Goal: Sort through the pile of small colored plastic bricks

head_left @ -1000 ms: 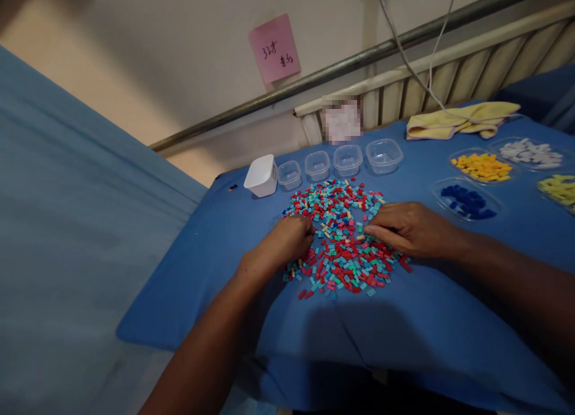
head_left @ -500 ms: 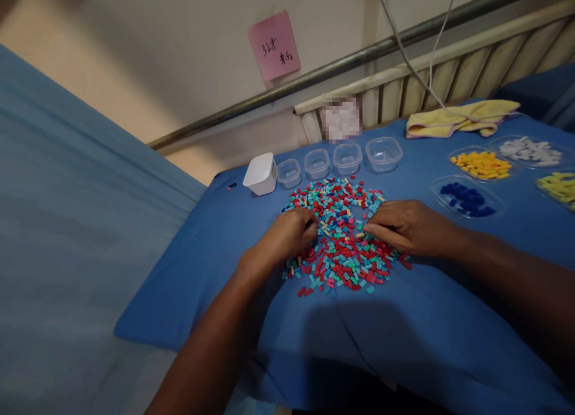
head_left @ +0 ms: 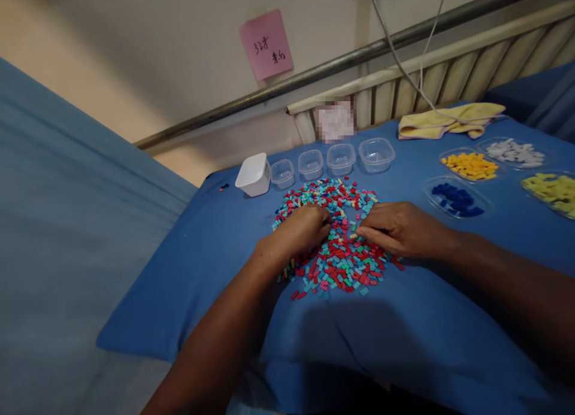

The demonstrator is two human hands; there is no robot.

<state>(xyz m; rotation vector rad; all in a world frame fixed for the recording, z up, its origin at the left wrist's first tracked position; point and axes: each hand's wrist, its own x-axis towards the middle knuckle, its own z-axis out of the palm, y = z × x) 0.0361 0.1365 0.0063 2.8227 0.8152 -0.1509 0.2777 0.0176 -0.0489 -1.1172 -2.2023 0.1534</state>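
A heap of small red, teal, blue and cream bricks point(head_left: 342, 260) lies on the blue cloth-covered table point(head_left: 404, 331). My left hand point(head_left: 302, 230) rests on the heap's left side, fingers curled down into the bricks. My right hand point(head_left: 399, 226) lies on the heap's right side, its fingertips pressed together and pointing left at the bricks. The two hands' fingertips are a short gap apart near the middle of the heap. What either hand holds is hidden.
Behind the heap stand a white box point(head_left: 254, 174) and several small clear tubs point(head_left: 341, 158). At the right are clear trays of dark blue point(head_left: 456, 197), orange point(head_left: 469, 165), white point(head_left: 514, 153) and yellow point(head_left: 552, 187) bricks. A yellow cloth point(head_left: 449, 120) lies by the radiator.
My left hand has slid right and further into the heap, closing the gap to my right hand. The right hand has barely moved. The view has shifted slightly.
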